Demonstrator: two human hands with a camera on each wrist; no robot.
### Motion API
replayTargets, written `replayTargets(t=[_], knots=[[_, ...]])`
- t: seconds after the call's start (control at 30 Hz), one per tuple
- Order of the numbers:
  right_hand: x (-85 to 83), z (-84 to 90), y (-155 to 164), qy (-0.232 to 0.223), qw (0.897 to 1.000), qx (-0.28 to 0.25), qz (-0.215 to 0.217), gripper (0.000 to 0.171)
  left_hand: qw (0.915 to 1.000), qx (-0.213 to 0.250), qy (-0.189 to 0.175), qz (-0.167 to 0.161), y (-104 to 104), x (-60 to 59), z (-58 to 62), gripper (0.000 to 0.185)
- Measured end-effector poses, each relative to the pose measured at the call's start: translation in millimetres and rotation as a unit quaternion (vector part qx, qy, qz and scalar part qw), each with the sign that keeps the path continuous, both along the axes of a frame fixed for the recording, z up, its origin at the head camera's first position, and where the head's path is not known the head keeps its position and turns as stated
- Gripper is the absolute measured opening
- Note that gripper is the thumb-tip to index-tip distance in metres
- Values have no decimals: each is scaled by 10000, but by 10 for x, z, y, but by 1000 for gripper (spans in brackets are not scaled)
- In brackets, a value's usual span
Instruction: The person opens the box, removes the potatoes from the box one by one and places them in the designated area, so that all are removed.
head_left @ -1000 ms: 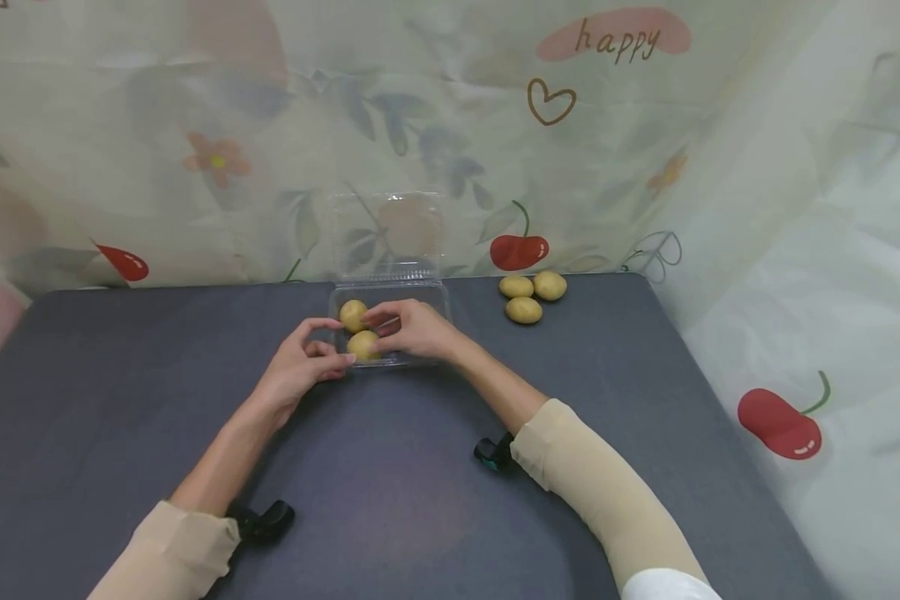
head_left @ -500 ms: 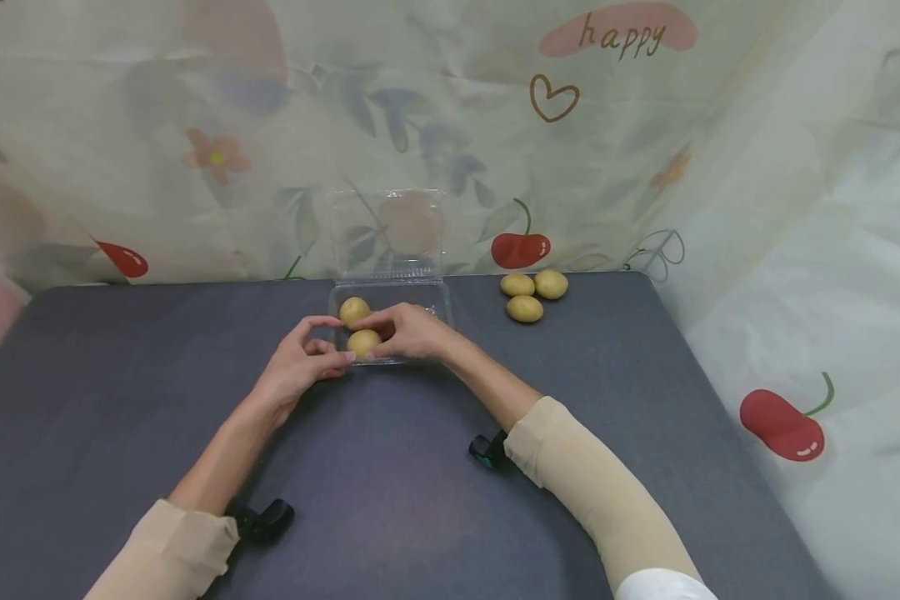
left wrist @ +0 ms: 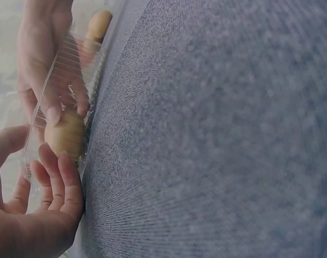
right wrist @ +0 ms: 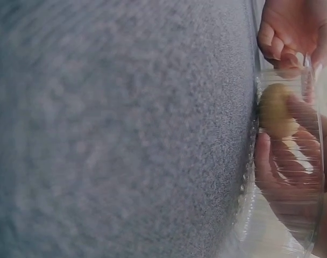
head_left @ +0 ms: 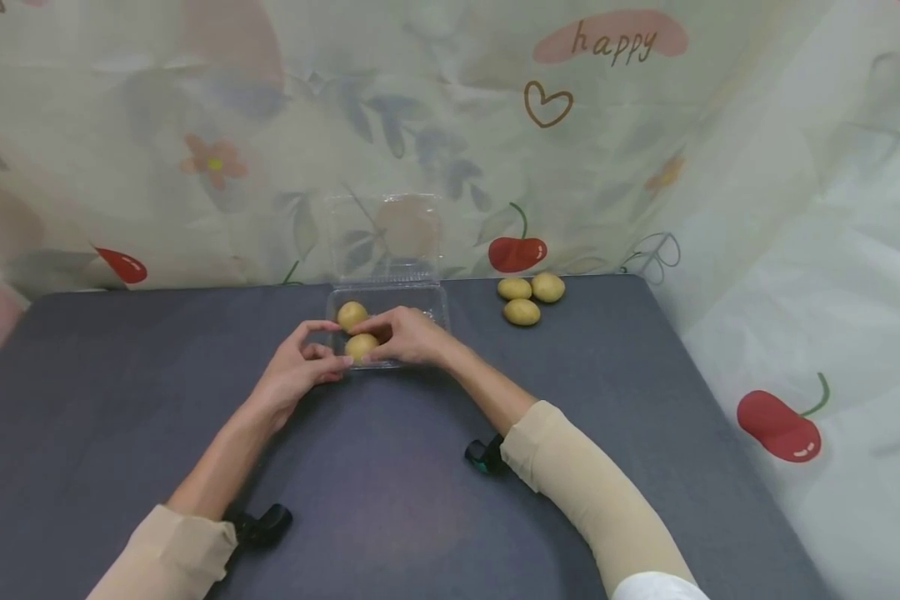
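Observation:
A clear plastic clamshell box [head_left: 412,293] stands at the table's back edge, its lid [head_left: 386,237] raised against the curtain. Inside, along the left, lie two small yellow potatoes, a rear potato [head_left: 351,314] and a front potato [head_left: 360,347]. My right hand [head_left: 414,336] reaches in from the right and pinches the front potato between thumb and fingers. The left wrist view shows that potato [left wrist: 65,137] through the clear front wall. At the box's left front corner, my left hand [head_left: 294,367] holds the wall with curled fingers.
To the right of the box, a cluster of three more potatoes [head_left: 522,312] lies on the dark grey tabletop [head_left: 390,483]. A patterned curtain [head_left: 270,150] hangs right behind the table. Black wrist cameras [head_left: 266,525] sit under both forearms.
My right hand has shifted forward and left over the front potato, its fingers now closer round it. The left hand keeps its place at the box corner.

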State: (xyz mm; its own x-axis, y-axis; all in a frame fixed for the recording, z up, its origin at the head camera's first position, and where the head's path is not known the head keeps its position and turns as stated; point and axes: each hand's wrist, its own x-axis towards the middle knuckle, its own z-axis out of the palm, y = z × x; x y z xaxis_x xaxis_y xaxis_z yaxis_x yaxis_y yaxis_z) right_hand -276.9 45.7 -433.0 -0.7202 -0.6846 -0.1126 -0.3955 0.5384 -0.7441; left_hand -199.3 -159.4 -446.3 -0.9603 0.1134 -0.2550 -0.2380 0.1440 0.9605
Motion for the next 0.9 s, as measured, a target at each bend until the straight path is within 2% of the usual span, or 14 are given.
replayTargets(t=[0.27, 0.57, 0.9], knots=[[-5, 10, 18, -179, 9996, -159, -134, 44, 9999, 133, 0, 24, 12, -9, -23, 65], [14, 39, 32, -406, 9981, -435, -175, 43, 9999, -27, 110, 130, 8, 8, -11, 64], [50, 104, 61, -125, 9980, -434, -440, 46, 9995, -220, 157, 149, 3, 5, -4, 61]])
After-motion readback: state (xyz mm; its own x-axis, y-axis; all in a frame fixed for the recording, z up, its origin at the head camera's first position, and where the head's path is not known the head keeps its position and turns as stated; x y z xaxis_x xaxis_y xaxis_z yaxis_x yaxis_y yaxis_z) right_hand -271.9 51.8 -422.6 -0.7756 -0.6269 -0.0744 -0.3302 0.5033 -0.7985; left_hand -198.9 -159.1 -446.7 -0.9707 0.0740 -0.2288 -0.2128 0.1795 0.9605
